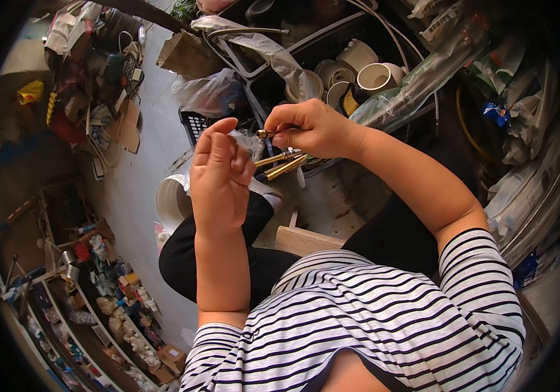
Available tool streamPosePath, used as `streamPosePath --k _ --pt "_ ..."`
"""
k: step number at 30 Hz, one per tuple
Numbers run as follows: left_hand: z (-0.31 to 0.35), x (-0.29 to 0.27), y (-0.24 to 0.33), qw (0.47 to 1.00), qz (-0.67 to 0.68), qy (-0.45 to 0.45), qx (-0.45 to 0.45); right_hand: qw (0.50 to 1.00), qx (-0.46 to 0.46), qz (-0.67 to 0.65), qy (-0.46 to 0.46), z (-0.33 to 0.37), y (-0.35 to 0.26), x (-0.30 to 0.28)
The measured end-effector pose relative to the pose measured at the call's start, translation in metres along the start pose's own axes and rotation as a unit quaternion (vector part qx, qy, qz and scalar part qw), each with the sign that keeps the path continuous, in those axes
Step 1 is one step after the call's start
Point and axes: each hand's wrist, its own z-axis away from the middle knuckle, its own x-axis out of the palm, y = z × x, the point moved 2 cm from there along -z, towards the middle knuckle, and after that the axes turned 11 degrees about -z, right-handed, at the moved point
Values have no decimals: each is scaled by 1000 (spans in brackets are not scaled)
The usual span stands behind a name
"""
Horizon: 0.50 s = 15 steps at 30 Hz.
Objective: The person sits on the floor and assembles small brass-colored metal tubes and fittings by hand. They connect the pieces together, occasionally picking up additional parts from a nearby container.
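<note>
My right hand point(309, 129) pinches a small brass-coloured cylindrical fitting point(264, 134) between thumb and fingertips, its end pointing toward my other hand. My left hand point(220, 166) is raised at about the same height, with its fingers curled inward; whether anything sits inside them is hidden. Crumpled clear plastic point(248, 142) shows right beside the left fingers, and I cannot tell if they touch it. Just below the gap between both hands are brass-coloured rods point(286, 167) with dark parts near their ends. What supports the rods is unclear.
Ahead, a black crate point(296, 51) contains several cream-coloured pipe fittings point(379, 77). Long plastic-wrapped lengths point(417, 75) lie at the right. A white bucket point(170, 202) stands by my left knee, near a wooden stool edge point(306, 240). Crowded shelves point(90, 320) line the left.
</note>
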Motion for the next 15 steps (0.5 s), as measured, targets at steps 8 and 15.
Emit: streamPosePath --k 8,15 --pt "-10 -33 -18 936 342 -36 -71 995 23 94 -16 3 -13 13" --pt "-10 -25 -38 916 391 -39 -74 979 -81 183 37 8 -4 22"
